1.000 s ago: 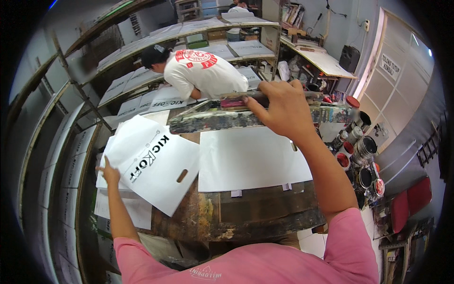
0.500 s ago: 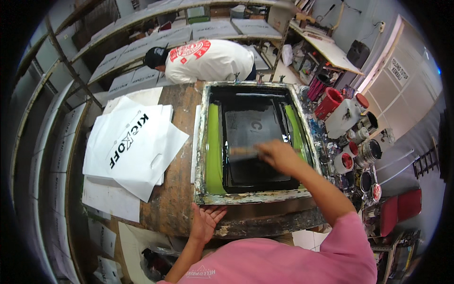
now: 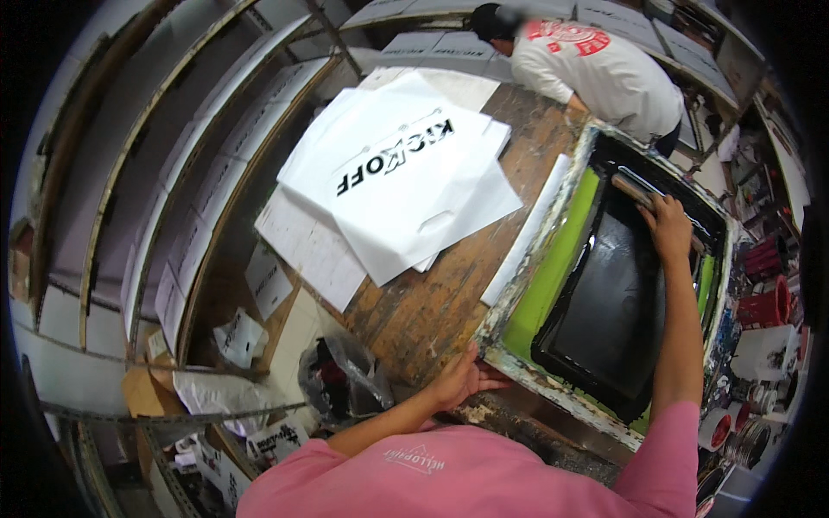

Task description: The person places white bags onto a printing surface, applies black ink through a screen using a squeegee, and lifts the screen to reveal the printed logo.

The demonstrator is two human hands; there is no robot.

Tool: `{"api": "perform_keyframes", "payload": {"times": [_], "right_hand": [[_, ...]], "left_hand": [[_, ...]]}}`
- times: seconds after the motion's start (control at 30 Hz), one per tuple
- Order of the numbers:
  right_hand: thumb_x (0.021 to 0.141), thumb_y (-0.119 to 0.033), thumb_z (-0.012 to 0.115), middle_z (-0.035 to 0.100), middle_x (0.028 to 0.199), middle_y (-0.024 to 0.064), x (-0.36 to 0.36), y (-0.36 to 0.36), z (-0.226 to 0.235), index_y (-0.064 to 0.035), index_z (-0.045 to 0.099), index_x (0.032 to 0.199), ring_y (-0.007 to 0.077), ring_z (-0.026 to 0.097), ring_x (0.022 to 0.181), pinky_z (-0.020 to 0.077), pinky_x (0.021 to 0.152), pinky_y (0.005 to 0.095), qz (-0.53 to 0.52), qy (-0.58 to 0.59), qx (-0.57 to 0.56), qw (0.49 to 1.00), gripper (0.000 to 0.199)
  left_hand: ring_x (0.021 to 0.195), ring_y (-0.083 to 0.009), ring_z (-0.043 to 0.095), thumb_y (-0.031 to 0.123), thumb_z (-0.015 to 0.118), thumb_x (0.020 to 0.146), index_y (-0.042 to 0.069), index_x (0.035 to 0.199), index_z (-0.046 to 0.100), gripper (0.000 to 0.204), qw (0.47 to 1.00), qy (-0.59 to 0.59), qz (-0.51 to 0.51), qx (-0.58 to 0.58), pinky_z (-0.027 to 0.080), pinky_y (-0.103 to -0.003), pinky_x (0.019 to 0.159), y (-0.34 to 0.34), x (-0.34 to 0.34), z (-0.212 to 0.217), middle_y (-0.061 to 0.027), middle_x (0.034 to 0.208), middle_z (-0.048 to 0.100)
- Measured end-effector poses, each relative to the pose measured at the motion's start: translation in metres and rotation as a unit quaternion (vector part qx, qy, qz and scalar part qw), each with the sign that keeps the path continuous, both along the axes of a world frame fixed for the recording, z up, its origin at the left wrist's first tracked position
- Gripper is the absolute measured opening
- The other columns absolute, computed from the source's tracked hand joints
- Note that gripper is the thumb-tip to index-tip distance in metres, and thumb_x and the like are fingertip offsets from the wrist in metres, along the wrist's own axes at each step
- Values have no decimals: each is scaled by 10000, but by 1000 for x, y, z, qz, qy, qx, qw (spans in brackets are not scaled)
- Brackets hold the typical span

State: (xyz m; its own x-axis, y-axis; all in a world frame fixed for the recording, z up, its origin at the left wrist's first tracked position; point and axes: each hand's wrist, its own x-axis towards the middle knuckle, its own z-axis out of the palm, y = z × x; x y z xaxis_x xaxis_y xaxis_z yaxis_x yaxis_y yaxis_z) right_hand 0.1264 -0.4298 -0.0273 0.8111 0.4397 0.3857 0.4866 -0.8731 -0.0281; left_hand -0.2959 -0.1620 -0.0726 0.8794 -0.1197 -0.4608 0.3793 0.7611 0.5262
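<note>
A screen-printing frame (image 3: 566, 386) with a paint-crusted border lies on the wooden table, its mesh flooded with black ink (image 3: 604, 302) and bordered by green strips (image 3: 553, 268). My right hand (image 3: 669, 226) is closed around the wooden handle of a squeegee (image 3: 635, 188) at the far end of the mesh. At the near left corner, my left hand (image 3: 466, 380) rests against the frame's edge, fingers stretched out and thumb raised. To the left is a pile of white printed bags (image 3: 389, 207) with black lettering. A white sheet (image 3: 527, 233) shows from under the frame's left side.
Across the table, a person in a white shirt (image 3: 604, 78) leans with one hand by the frame's far corner. Ink tubs (image 3: 715, 427) and a red can (image 3: 764, 302) crowd the right side. Racks (image 3: 233, 147) holding printed sheets stand left; a plastic bag (image 3: 341, 375) lies below the table.
The view has swung left. My right hand has pushed the squeegee to the mesh's far end, and the lettering seen faintly there is covered by black ink. My left hand stays at the corner.
</note>
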Motion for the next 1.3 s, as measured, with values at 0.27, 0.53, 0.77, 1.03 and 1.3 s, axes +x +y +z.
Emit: {"api": "perform_keyframes", "payload": {"times": [0.27, 0.53, 0.77, 1.03, 1.3], "right_hand": [[882, -240, 778, 665, 1083, 134, -182, -4, 11, -110, 683, 1207, 368, 638, 986, 533, 818, 476, 22, 56, -5, 998, 363], [860, -261, 785, 647, 1008, 146, -340, 4, 50, -62, 659, 1160, 379, 644, 954, 547, 788, 495, 21, 170, -24, 985, 381], [954, -311, 681, 612, 1051, 218, -342, 7, 89, -22, 574, 1077, 446, 610, 1022, 503, 819, 542, 28, 184, 25, 982, 332], [907, -325, 668, 646, 975, 124, -313, 26, 190, -55, 682, 1104, 315, 617, 997, 399, 981, 525, -39, -160, 33, 986, 334], [922, -375, 608, 695, 864, 153, -249, 15, 272, -27, 704, 981, 363, 650, 850, 427, 858, 475, -5, -231, 65, 971, 366]], "left_hand": [[1417, -401, 493, 501, 264, 1135, 28, 1579, 267, 648, 997, -59, -35, -35, 405, -608, 1182, 1, 4, -12, -265, 1533, 467], [1199, -316, 669, 585, 431, 1083, -47, 1414, 500, 717, 997, -74, -16, 0, 526, -474, 1086, -2, 8, -1, -217, 1326, 645], [1211, -373, 655, 560, 463, 1082, -68, 1348, 494, 683, 994, -113, -12, -4, 520, -487, 1096, -1, 4, 0, -267, 1271, 623], [1498, -391, 390, 777, 424, 960, 111, 1543, 413, 885, 895, -434, -53, -85, 309, -580, 1236, 3, 43, 111, -186, 1582, 460], [1597, -417, 114, 798, 455, 935, 27, 1621, 328, 1040, 356, -200, -117, 905, -63, -748, 1181, -22, 74, 36, -237, 1700, 234]]}}
